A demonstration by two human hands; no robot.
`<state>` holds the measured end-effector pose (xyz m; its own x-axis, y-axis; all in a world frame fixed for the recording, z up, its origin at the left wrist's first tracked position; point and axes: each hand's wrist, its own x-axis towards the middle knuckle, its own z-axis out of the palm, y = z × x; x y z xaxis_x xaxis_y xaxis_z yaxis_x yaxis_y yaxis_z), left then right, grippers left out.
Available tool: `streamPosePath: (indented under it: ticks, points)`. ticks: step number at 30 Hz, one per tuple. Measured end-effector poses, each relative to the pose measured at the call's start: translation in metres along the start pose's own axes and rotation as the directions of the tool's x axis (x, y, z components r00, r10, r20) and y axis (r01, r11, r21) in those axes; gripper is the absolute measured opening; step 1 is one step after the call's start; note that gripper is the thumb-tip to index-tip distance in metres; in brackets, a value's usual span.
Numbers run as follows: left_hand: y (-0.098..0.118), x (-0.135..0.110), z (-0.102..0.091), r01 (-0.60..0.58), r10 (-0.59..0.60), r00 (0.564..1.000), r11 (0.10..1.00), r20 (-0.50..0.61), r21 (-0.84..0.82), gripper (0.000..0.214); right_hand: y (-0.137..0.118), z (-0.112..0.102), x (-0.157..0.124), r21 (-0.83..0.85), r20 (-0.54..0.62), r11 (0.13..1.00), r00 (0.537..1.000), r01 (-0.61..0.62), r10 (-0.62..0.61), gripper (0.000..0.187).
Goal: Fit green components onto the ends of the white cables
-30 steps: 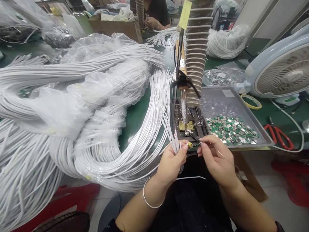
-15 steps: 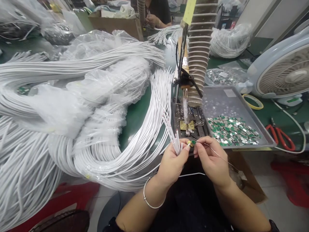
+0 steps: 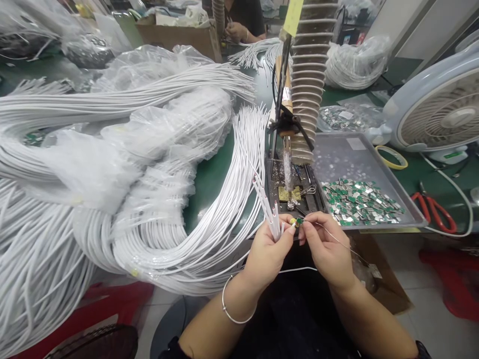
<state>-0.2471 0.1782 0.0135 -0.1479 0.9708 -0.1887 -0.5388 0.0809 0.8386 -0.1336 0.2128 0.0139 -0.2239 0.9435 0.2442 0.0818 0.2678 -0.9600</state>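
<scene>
My left hand (image 3: pixel 266 255) is closed around several white cables (image 3: pixel 270 213), whose cut ends point up and away from me. Between the two hands, just below the soldering iron (image 3: pixel 287 162), is a small green circuit board (image 3: pixel 300 221). My right hand (image 3: pixel 331 252) pinches at the board, and a thin solder wire (image 3: pixel 339 240) runs out of its fingers to the right. Whether the right fingertips grip the board itself or only the wire is hard to make out. The iron hangs tip down on a stand over a yellow sponge (image 3: pixel 286 193).
Big bundles of white cable (image 3: pixel 157 249) cover the left side. A grey tray (image 3: pixel 337 154) of small boards (image 3: pixel 359 202) lies to the right, beside red-handled pliers (image 3: pixel 434 212), a tape roll (image 3: pixel 391 157) and a fan (image 3: pixel 445 104). A ribbed duct (image 3: pixel 309 80) hangs ahead. Another person (image 3: pixel 243 22) sits opposite.
Both hands stay nearly in place. My right fingers have shifted very slightly at the circuit board; the cables remain in my left hand.
</scene>
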Motion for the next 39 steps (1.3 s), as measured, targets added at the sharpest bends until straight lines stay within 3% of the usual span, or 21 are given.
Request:
streamPosePath:
  ticks: [4, 9, 15, 18, 21, 26, 32, 39]
  points:
    - [0.001, 0.0, 0.002, 0.01, -0.01, 1.0, 0.999, 0.016, -0.034, 0.015, 0.0, 0.001, 0.0, 0.082, 0.018, 0.996, 0.999, -0.027, 0.026, 0.003]
    - [0.003, 0.001, 0.003, 0.011, -0.013, 0.998, 1.0, -0.057, -0.029, 0.021, 0.003, 0.003, 0.0, 0.112, 0.024, 0.992, 0.999, -0.049, 0.047, 0.003]
    - [0.003, 0.001, 0.003, 0.047, -0.046, 0.994, 0.999, -0.101, 0.007, 0.018, 0.003, 0.001, -0.002, -0.124, -0.021, 0.979, 0.986, 0.163, -0.167, 0.015]
    - [0.002, 0.002, 0.002, 0.059, -0.052, 0.99, 0.997, -0.133, 0.048, 0.014, 0.008, -0.002, -0.005, -0.266, -0.02, 0.909, 0.941, 0.322, -0.339, 0.028]
    - [0.001, 0.003, 0.001, 0.046, -0.027, 0.985, 0.993, -0.169, 0.109, 0.011, 0.016, -0.003, -0.007, -0.288, -0.046, 0.865, 0.897, 0.41, -0.44, 0.034]
    - [0.007, 0.005, 0.003, 0.019, 0.013, 0.983, 0.986, -0.185, 0.166, 0.01, 0.02, -0.001, -0.006, -0.229, -0.081, 0.849, 0.86, 0.477, -0.505, 0.03]
    - [0.012, 0.006, 0.007, -0.009, 0.039, 0.981, 0.988, -0.191, 0.156, 0.009, 0.013, -0.002, 0.001, -0.373, 0.005, 0.776, 0.838, 0.508, -0.546, 0.024]
    - [0.012, 0.005, 0.007, -0.006, 0.026, 0.982, 0.995, -0.187, 0.104, 0.011, 0.006, 0.0, 0.005, -0.431, 0.015, 0.733, 0.816, 0.526, -0.577, 0.024]
